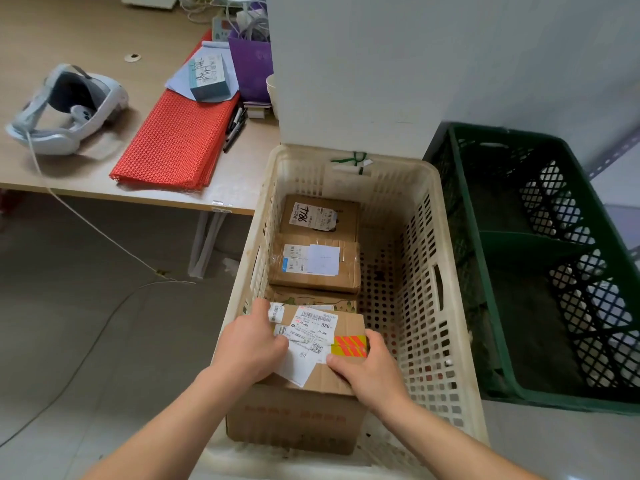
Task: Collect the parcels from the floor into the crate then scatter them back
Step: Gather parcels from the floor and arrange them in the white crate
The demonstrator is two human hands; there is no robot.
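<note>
Gripping the same thing, are both hands?

Yes. The left hand [251, 344] curls over the left top edge of the big parcel [346, 323], and the right hand [367, 368] clasps its right corner with the thumb on top.

How does that parcel look?

It is a brown cardboard box with white shipping labels layered across the lid, an orange-and-yellow striped sticker by the right thumb and faint red print on the near face.

Where is it?

Between the hands, at the near end of the cream crate [426, 271]. I cannot tell whether it rests on the bottom.

Anything beyond the hands?

A taped parcel [346, 271] with a blue-edged label, and farther off a flat parcel [346, 211] with "7786" handwritten on its label. A green crate [467, 202] stands right of the right hand. Beyond the left hand, a worktop [86, 168] carries a white headset [69, 109] and a red mesh mat [180, 133].
</note>
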